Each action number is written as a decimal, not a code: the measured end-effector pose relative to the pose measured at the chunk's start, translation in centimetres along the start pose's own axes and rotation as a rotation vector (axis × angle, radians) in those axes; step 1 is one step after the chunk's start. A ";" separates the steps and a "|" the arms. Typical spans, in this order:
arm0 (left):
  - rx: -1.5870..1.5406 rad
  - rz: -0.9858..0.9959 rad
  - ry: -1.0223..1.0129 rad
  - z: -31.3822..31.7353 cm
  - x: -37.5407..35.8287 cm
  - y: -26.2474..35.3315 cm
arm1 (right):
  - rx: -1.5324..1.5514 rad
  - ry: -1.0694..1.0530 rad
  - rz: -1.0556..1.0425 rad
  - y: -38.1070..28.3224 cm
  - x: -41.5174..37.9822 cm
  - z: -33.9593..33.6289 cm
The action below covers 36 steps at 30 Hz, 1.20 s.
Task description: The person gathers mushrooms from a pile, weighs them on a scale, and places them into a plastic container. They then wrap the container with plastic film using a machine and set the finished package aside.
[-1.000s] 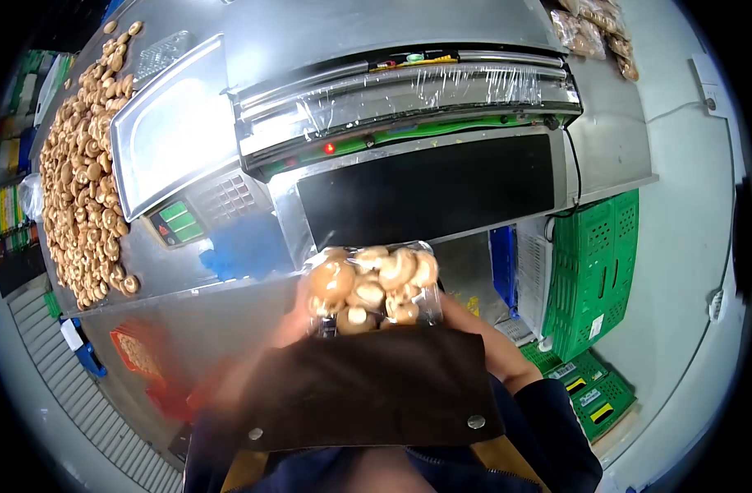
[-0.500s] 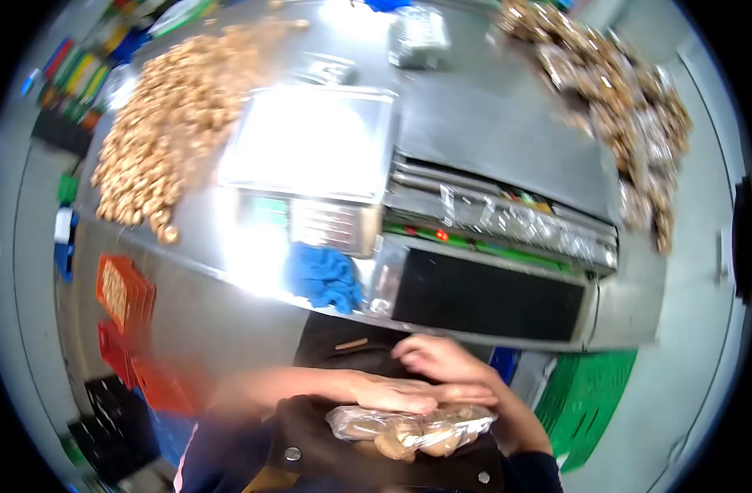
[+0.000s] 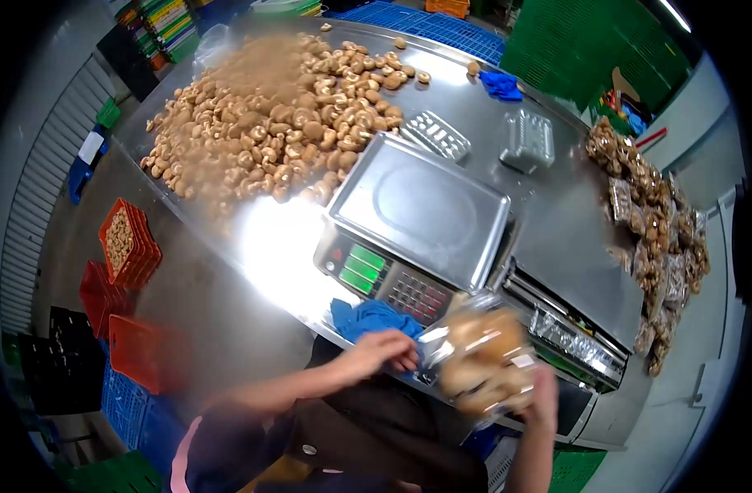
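My right hand (image 3: pixel 543 396) grips the right side of a film-wrapped pack of mushrooms (image 3: pixel 484 361), which is tilted and held up over the table's front edge, slightly blurred. My left hand (image 3: pixel 384 352) is at the pack's left, its fingers curled in; whether they pinch the wrap's edge is hidden. Just behind my left hand lies a crumpled blue cloth (image 3: pixel 372 319), against the front of a weighing scale (image 3: pixel 429 209) with a bare metal pan. Right of the scale stands the film wrapping machine (image 3: pixel 569 329), partly hidden by the pack.
Loose mushrooms (image 3: pixel 285 123) are heaped on the left of the steel table. Clear plastic trays (image 3: pixel 528 140) stand behind the scale. Wrapped mushroom packs (image 3: pixel 655 222) are piled along the right edge. Orange crates (image 3: pixel 132 246) sit on the floor at left.
The wrapped pack has gone from against my apron, under both hands, up and forward to the table edge. My left hand has come off its top. The view has turned.
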<state>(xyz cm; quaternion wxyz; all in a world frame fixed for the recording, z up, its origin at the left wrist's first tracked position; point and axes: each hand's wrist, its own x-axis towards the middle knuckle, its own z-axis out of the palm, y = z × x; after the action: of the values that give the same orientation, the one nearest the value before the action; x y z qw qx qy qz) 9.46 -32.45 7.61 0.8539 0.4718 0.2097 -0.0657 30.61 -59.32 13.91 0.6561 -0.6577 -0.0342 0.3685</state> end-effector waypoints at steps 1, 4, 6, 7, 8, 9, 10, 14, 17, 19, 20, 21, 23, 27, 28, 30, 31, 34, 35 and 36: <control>0.039 0.079 0.140 -2.4 -0.6 1.8 | 0.159 0.325 -0.126 -1.1 0.9 0.2; 0.037 0.234 0.411 -11.0 -3.0 5.1 | 0.577 0.236 -0.668 -8.5 5.1 -4.6; 0.060 0.250 0.582 -16.2 -4.0 5.8 | 0.593 -0.043 -0.850 -11.6 8.1 -3.9; 0.063 0.261 0.642 -17.8 -4.4 6.0 | 0.533 0.026 -0.874 -12.5 9.9 -0.4; 0.074 0.271 0.701 -19.4 -4.7 6.3 | 0.478 0.098 -0.899 -12.8 11.5 3.3; 0.116 0.260 0.697 -20.8 -4.9 6.4 | 0.244 0.209 -0.798 -12.2 12.7 7.5; 0.201 0.275 0.700 -21.9 -4.9 6.9 | 0.012 0.316 -0.688 -11.3 13.8 11.7; 0.372 0.269 0.689 -25.1 -5.2 7.3 | -0.690 0.249 -0.677 -10.2 19.8 22.7; 0.335 0.287 0.669 -27.4 -5.3 7.9 | -0.952 0.210 -0.651 -10.4 26.1 26.5; 0.464 0.273 0.758 -29.7 -6.0 6.6 | -1.043 0.166 -0.675 -10.3 31.2 27.6; 0.562 0.261 0.797 -30.4 -6.6 6.7 | -1.109 0.147 -0.715 -9.9 34.1 27.3; 0.684 0.351 0.935 -30.8 -7.2 6.8 | -1.244 0.127 -0.737 -9.7 36.8 26.9; 0.812 0.352 1.175 -30.6 -8.0 9.2 | -1.460 0.084 -0.747 -9.3 41.4 26.5; 1.222 0.093 1.388 -33.6 -8.5 8.9 | -1.643 -0.033 -0.601 -7.5 48.6 26.3; 1.161 0.048 1.354 -34.3 -7.5 8.9 | -1.654 -0.078 -0.555 -6.9 50.0 26.4; 1.115 0.043 1.339 -35.9 -5.9 9.5 | -1.531 -0.151 -0.466 -7.7 49.8 27.9; 1.134 0.083 1.353 -37.1 -5.3 9.3 | -1.525 -0.131 -0.463 -8.1 49.0 28.6; 1.372 0.117 1.427 -40.7 -3.2 10.0 | -1.541 -0.052 -0.487 -8.1 47.8 29.2; 1.338 0.220 1.507 -41.3 -2.6 11.0 | -1.548 -0.019 -0.502 -8.0 47.7 29.4; 1.304 0.327 1.581 -41.7 -2.2 11.9 | -1.578 0.001 -0.529 -8.1 47.5 29.7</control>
<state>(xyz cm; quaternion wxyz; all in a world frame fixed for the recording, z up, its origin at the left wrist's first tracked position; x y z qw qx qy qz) -1.19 8.66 -1.65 0.0499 0.7733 0.5673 0.2786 52.90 -8.27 4.14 0.0672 -0.8949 -0.4357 0.0697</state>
